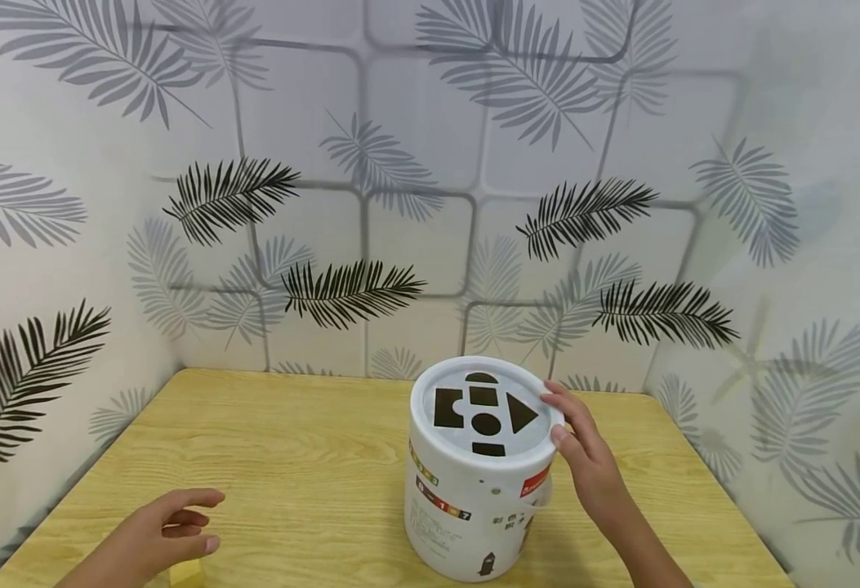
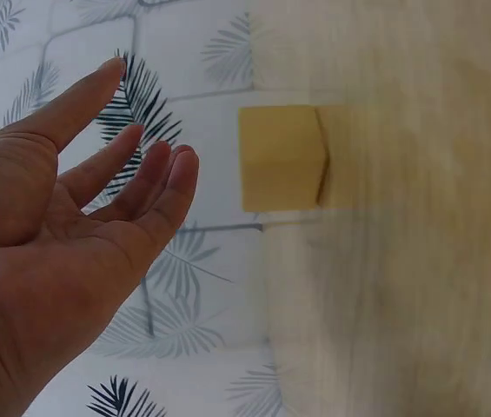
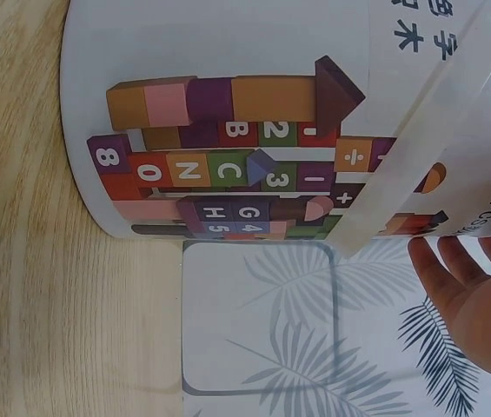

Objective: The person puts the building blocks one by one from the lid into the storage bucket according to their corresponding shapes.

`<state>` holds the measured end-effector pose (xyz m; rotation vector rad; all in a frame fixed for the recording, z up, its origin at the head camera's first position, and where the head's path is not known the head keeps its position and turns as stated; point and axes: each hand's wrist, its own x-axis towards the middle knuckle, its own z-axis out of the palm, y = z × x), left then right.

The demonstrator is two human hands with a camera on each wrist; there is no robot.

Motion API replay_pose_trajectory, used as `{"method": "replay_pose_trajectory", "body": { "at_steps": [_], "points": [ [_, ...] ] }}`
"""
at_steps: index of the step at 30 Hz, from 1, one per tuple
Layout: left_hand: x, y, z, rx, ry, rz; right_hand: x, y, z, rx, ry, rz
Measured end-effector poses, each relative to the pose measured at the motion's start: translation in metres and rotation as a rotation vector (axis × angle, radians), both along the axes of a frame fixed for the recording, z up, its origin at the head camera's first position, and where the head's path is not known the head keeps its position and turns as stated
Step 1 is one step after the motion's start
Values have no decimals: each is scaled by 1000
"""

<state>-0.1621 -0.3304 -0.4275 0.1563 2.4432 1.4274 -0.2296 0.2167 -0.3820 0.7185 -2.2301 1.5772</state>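
Observation:
A white toy block bucket [image 1: 440,506] stands on the table, its lid [image 1: 503,408] cut with several shaped holes. At the lid's right edge, my right hand [image 1: 594,461] touches the rim with fingertips and thumb. Those fingers [image 3: 436,274] also meet the bucket's upper side in the right wrist view; part of that hand is cut off there. My left hand [image 1: 158,531] hovers at the table's front left, fingers loosely bent and holding nothing. Below it lies a yellow block [image 2: 280,158], partly hidden by that hand in the head view. The palm [image 2: 71,252] is apart from the block.
The light wood table [image 1: 290,441] meets leaf-patterned walls [image 1: 415,245] at the back and sides. A pale carrying handle [image 3: 419,130] hangs across the bucket's side, over printed pictures of coloured blocks.

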Motion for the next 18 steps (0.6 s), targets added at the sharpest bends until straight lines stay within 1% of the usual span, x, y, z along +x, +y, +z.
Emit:
{"method": "replay_pose_trajectory", "body": {
  "at_steps": [3, 6, 11, 13, 16, 17, 18],
  "points": [
    [2, -13, -11, -5, -26, -42, 1, 0, 1, 4, -4, -5],
    [0, -25, -23, -11, 1, -102, 0, 1, 1, 5, -6, -6],
    [-4, -42, -38, 0, -1, -187, -1, 0, 1, 1, -2, -2],
    [-5, -48, -43, 22, 8, -214, -2, 0, 1, 3, -5, -1],
    [-6, -52, -46, 44, 36, -270, -2, -1, 1, 7, -12, 0],
    [-5, -52, -47, 57, 53, -277, -2, -1, 2, 10, -13, -2],
    [-5, -52, -47, 61, 56, -282, -2, -1, 2, 9, -12, -2]
  ]
}}
